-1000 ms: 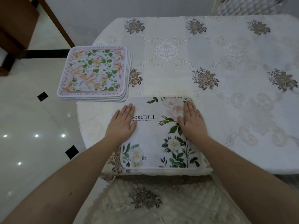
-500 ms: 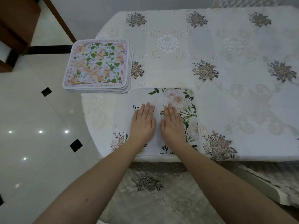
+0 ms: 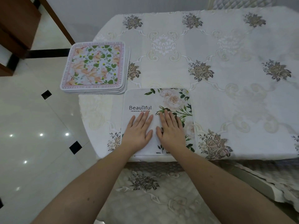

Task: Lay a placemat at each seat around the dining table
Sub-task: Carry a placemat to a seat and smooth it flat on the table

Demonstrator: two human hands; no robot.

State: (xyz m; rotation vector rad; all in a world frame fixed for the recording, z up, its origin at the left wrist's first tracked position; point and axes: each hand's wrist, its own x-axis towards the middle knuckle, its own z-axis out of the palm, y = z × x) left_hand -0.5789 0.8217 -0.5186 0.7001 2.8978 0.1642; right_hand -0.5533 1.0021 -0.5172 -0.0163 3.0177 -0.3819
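A white placemat printed with flowers and the word "BeauTiful" lies flat at the table's near edge. My left hand and my right hand rest on it side by side, palms down with straight fingers. To its upper left, a stack of several square placemats with a pink and green floral print sits on the table corner, partly hanging over the edge. The dining table is covered with a cream embroidered cloth.
A chair seat with a quilted floral cushion stands right below the table edge in front of me. Another quilted chair back shows at the far side. Dark wooden furniture stands at the far left on a glossy tiled floor.
My hands slid from the placemat's left and right sides to its middle and then a little toward me. The view shifted back, showing more of the chair seat.
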